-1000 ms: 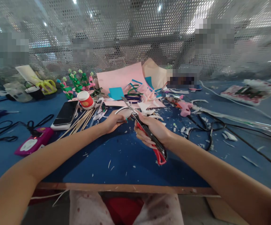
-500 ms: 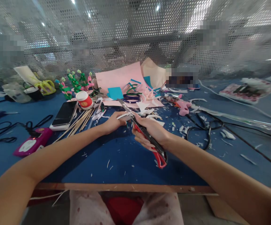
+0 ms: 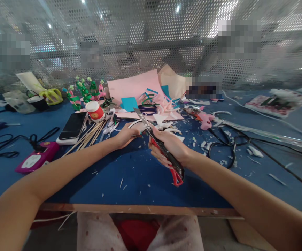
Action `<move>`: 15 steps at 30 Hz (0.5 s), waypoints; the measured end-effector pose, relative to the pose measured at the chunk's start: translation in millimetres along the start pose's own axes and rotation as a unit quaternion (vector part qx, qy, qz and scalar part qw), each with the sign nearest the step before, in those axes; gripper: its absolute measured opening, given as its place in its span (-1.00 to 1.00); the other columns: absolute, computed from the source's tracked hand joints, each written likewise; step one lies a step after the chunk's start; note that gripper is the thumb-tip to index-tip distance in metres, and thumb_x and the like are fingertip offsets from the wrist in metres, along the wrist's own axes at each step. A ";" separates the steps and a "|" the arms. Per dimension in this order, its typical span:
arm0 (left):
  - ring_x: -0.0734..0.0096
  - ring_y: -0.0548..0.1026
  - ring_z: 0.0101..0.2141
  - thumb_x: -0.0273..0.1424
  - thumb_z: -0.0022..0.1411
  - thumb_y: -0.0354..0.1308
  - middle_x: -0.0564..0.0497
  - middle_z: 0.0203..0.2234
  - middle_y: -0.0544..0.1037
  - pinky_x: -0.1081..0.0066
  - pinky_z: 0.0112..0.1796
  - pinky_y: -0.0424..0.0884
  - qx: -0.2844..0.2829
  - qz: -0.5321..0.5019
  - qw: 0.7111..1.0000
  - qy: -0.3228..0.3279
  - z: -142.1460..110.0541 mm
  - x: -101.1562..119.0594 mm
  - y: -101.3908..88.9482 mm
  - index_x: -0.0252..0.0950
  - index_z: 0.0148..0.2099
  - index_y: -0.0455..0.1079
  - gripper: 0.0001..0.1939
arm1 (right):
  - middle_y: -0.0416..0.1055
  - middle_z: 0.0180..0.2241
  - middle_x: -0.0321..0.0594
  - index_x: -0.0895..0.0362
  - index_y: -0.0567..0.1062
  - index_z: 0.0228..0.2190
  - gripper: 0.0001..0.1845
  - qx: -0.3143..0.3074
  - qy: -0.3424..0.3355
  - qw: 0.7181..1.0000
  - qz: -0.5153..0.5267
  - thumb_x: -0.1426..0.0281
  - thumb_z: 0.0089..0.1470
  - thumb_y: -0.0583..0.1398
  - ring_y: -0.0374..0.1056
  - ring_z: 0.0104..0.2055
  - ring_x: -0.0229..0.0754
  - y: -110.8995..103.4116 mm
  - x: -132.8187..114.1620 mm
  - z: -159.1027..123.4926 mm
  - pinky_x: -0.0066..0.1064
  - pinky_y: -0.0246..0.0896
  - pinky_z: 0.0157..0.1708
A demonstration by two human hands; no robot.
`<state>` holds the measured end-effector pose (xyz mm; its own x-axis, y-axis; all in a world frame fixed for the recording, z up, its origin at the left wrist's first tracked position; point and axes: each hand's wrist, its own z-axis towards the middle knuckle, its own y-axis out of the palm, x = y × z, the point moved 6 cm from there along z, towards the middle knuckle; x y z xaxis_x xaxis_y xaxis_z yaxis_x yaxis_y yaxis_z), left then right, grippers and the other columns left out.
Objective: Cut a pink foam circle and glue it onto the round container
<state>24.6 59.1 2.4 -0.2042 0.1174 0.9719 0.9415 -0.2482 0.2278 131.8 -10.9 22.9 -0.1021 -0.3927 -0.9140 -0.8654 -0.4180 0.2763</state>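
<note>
My right hand [image 3: 171, 144] is closed round large scissors [image 3: 176, 166] with red and black handles. Their metal blades point away and to the left, over the middle of the blue table. My left hand [image 3: 126, 136] pinches a thin white curved strip [image 3: 135, 122], apparently paper or foam. The strip arches up from the fingers towards the blades; whether it lies between them I cannot tell. Just beyond both hands is a heap of white offcuts [image 3: 162, 121].
Pink sheets [image 3: 135, 83] and a blue square [image 3: 129, 104] lie behind. To the left are a red-and-white cup [image 3: 95, 111], wooden sticks [image 3: 92, 134], a phone [image 3: 72, 126] and a purple device [image 3: 37, 157]. A pink glue gun [image 3: 205, 119] and black cable [image 3: 233, 153] lie right.
The white strip now arches higher above my left fingers. The scissors have shifted very slightly, their tips a little to the right. Both hands keep their grip.
</note>
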 end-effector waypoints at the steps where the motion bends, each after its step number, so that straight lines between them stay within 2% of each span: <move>1: 0.46 0.42 -0.44 -0.59 -0.32 0.11 0.06 -0.52 0.51 0.45 -0.32 0.36 -0.013 0.024 1.000 0.014 -0.2 1.4 1.1 -0.34 -0.38 0.43 -0.69 | 0.08 -0.88 -0.41 0.16 0.29 -0.62 -0.42 -0.005 -0.005 1.000 -0.001 0.07 0.25 -0.12 -0.07 -0.90 -0.38 0.3 0.0 -0.4 -0.56 0.00 -0.95; 5: 0.37 0.45 -0.34 -0.57 -0.27 0.12 0.07 -0.44 0.56 0.37 -0.20 0.37 -0.076 0.160 0.981 0.076 -2.8 7.1 7.3 -0.32 -0.36 0.48 -0.70 | 0.10 -0.87 -0.40 0.17 0.29 -0.62 -0.42 -0.021 -0.011 1.000 -0.010 0.15 0.29 -0.17 -0.05 -0.91 -0.37 3.8 0.3 -1.8 -0.56 0.03 -0.94; 7: 0.33 0.47 -0.28 -0.57 -0.25 0.11 0.07 -0.39 0.58 0.34 -0.14 0.37 -0.095 0.170 0.977 0.081 -4.1 7.5 9.7 -0.30 -0.34 0.49 -0.68 | 0.10 -0.88 -0.39 0.17 0.29 -0.62 -0.41 -0.020 -0.013 1.000 -0.014 0.18 0.30 -0.20 -0.05 -0.91 -0.37 5.3 -0.3 -2.0 -0.56 0.02 -0.94; 10: 0.30 0.50 -0.23 -0.57 -0.25 0.14 0.03 -0.37 0.59 0.33 -0.12 0.38 -0.083 0.094 0.991 0.044 -3.2 4.8 8.8 -0.32 -0.30 0.48 -0.65 | 0.09 -0.89 -0.38 0.17 0.29 -0.64 -0.39 -0.012 -0.011 1.000 -0.007 0.17 0.30 -0.21 -0.06 -0.92 -0.36 5.5 -1.1 -1.7 -0.56 -0.02 -0.95; 13: 0.30 0.54 -0.29 -0.58 -0.22 0.14 -0.05 -0.44 0.58 0.31 -0.10 0.41 -0.045 -0.007 0.999 -0.007 0.0 0.1 4.6 -0.38 -0.37 0.45 -0.75 | 0.06 -0.90 -0.38 0.16 0.29 -0.65 -0.36 -0.012 -0.018 0.999 0.029 0.15 0.30 -0.24 -0.09 -0.91 -0.37 2.7 -4.2 -0.9 -0.57 -0.05 -0.95; 15: 0.29 0.56 -0.32 -0.58 -0.19 0.14 -0.09 -0.45 0.58 0.28 -0.12 0.44 -0.042 -0.057 0.997 -0.028 1.6 -1.8 3.6 -0.41 -0.38 0.44 -0.79 | 0.04 -0.90 -0.39 0.14 0.27 -0.66 -0.35 -0.011 -0.036 0.997 0.060 0.10 0.28 -0.23 -0.11 -0.90 -0.38 -1.0 -8.4 0.3 -0.59 -0.08 -0.94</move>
<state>28.8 59.6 1.4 -0.2902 0.2022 0.9354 0.8868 -0.3105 0.3422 133.5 -7.0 30.3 -0.2396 -0.3824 -0.8924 -0.8337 -0.3899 0.3909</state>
